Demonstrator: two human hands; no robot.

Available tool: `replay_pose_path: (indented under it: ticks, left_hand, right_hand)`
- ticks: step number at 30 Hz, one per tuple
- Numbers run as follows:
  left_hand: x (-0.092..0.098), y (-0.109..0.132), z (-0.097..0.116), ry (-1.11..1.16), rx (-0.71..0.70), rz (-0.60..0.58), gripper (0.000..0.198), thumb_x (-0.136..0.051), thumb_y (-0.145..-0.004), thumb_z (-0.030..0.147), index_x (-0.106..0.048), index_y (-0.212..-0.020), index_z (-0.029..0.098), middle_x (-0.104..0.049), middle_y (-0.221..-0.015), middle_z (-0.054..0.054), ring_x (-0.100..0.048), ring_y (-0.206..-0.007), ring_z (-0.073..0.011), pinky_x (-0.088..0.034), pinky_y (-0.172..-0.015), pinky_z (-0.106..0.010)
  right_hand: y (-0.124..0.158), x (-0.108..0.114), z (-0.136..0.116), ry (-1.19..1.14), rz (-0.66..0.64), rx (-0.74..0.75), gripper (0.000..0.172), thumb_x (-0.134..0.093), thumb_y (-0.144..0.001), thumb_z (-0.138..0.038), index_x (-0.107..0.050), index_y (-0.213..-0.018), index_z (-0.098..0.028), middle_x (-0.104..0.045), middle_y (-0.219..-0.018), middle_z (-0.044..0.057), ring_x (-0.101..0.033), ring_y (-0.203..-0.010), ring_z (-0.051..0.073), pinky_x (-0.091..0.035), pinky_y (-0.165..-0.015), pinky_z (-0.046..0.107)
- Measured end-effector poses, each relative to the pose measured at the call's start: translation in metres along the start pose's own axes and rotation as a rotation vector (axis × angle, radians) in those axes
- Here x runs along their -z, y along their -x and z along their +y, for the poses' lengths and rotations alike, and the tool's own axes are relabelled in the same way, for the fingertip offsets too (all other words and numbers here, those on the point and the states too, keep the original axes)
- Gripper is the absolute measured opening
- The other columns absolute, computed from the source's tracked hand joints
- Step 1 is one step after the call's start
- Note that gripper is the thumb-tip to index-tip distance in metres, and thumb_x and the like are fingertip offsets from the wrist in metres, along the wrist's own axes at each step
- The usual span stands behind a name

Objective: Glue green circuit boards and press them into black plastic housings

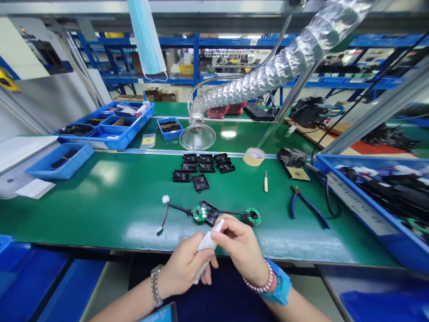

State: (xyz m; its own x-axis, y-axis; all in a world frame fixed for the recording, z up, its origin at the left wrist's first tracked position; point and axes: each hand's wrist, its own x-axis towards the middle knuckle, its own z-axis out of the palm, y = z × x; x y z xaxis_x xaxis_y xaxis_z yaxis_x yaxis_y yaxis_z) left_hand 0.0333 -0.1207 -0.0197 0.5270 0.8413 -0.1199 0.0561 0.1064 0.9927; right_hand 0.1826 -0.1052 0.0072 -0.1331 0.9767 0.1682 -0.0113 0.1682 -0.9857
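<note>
My left hand [186,266] is wrapped round a white squeeze tube [207,242], held tilted at the table's front edge. The fingers of my right hand [243,246] pinch the tube's narrow nozzle end; whether a cap sits there I cannot tell. Just beyond my hands lies a small green circuit board [200,214], partly over a black plastic housing [211,216]. Black cable links it to a ring-shaped green board [254,216] on the right. Leftward, wires run to a white connector [165,199]. Several black plastic housings [189,167] lie in rows farther back.
On the right are cutting pliers [301,205], a small pointed tool [266,182], a tape roll [254,156] and a large blue bin [362,201] of cabled parts. A fume-extraction hood [197,137] hangs behind the housings. Blue parts trays [114,142] stand at the left.
</note>
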Motion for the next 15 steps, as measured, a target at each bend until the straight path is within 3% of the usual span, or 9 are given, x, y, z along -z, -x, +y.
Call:
replay_pose_path:
  ticks: [3, 5, 11, 13, 15]
  left_hand:
    - [-0.0025, -0.0013, -0.0007, 0.196, 0.081, -0.119, 0.039, -0.043, -0.083, 0.051, -0.048, -0.078, 0.012, -0.054, -0.046, -0.001, -0.051, -0.035, -0.0106, -0.033, -0.032, -0.015]
    - [-0.0046, -0.0025, -0.0009, 0.210, 0.082, -0.119, 0.040, -0.042, -0.083, 0.052, -0.048, -0.078, 0.013, -0.054, -0.046, 0.000, -0.051, -0.035, -0.0109, -0.032, -0.031, -0.015]
    - [-0.0071, -0.0015, -0.0006, -0.283, -0.147, 0.232, 0.023, -0.040, -0.088, 0.035, -0.045, -0.074, 0.017, -0.054, -0.051, 0.000, -0.053, -0.046, -0.0114, -0.041, -0.048, -0.020]
    - [-0.0062, -0.0001, -0.0003, -0.363, -0.180, 0.265, 0.019, -0.040, -0.088, 0.032, -0.045, -0.075, 0.018, -0.056, -0.054, -0.001, -0.054, -0.050, -0.0122, -0.040, -0.049, -0.020]
    - [-0.0053, 0.0010, 0.0009, -0.328, -0.178, 0.226, 0.019, -0.041, -0.088, 0.031, -0.046, -0.075, 0.018, -0.056, -0.053, 0.000, -0.054, -0.049, -0.0120, -0.041, -0.049, -0.020]
  right_hand:
    - [0.0015, 0.0012, 0.0038, -0.046, 0.022, -0.041, 0.024, -0.066, -0.070, -0.030, -0.052, -0.056, -0.017, -0.044, -0.061, -0.002, -0.041, -0.057, 0.011, -0.035, -0.053, 0.024]
    - [0.0028, 0.0006, 0.0046, -0.061, 0.039, -0.069, 0.023, -0.066, -0.070, -0.030, -0.053, -0.056, -0.017, -0.044, -0.061, -0.002, -0.041, -0.058, 0.011, -0.036, -0.054, 0.024]
    - [0.0071, -0.0077, 0.0015, -0.089, 0.105, -0.065, 0.019, -0.066, -0.069, -0.029, -0.056, -0.058, -0.017, -0.045, -0.066, 0.000, -0.044, -0.060, 0.012, -0.037, -0.055, 0.025]
    - [0.0075, -0.0087, 0.0014, -0.066, 0.119, -0.037, 0.020, -0.067, -0.067, -0.029, -0.056, -0.055, -0.017, -0.044, -0.063, -0.001, -0.043, -0.061, 0.013, -0.038, -0.056, 0.025]
    - [0.0076, -0.0078, 0.0021, -0.063, 0.109, -0.021, 0.021, -0.068, -0.067, -0.030, -0.056, -0.054, -0.017, -0.043, -0.061, -0.001, -0.043, -0.061, 0.013, -0.038, -0.056, 0.026]
